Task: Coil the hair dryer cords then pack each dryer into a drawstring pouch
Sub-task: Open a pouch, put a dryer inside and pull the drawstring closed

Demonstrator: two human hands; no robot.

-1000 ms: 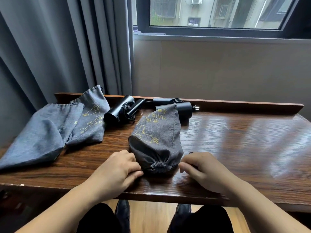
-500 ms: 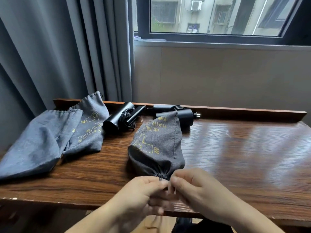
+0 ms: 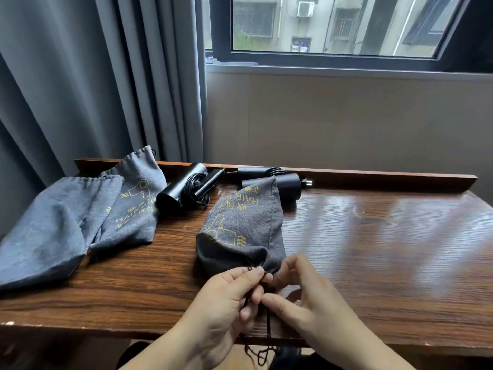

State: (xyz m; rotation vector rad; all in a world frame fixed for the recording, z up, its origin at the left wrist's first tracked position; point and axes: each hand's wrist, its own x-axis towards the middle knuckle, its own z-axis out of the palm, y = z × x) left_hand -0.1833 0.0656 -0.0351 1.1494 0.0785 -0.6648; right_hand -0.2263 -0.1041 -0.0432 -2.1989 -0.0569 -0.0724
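Taking the filled pouch (image 3: 241,231) in the middle of the table (image 3: 373,249) as the marker: well to its left lie two flat, empty grey pouches (image 3: 88,217), overlapping. The nearer of the two carries a yellow dryer drawing and the word "HAIR" with further characters too small to read. Just beyond the filled pouch's left shoulder rests a black dryer (image 3: 184,189) with its cord wound round it, and right behind the pouch's far tip lies a second black dryer (image 3: 282,182), its cord also coiled.

The filled pouch bulges, so one dryer seems packed; its mouth is gathered toward the person. It shows a yellow dryer outline and "HAIR", seen upside down.

At that mouth the left hand (image 3: 226,303) pinches the black drawstring (image 3: 267,321) between thumb and fingers, and the right hand (image 3: 301,295), just beside it, curls its fingers round the same string.

By my reading, the first pouch is being tied off; two coiled dryers remain to be bagged.
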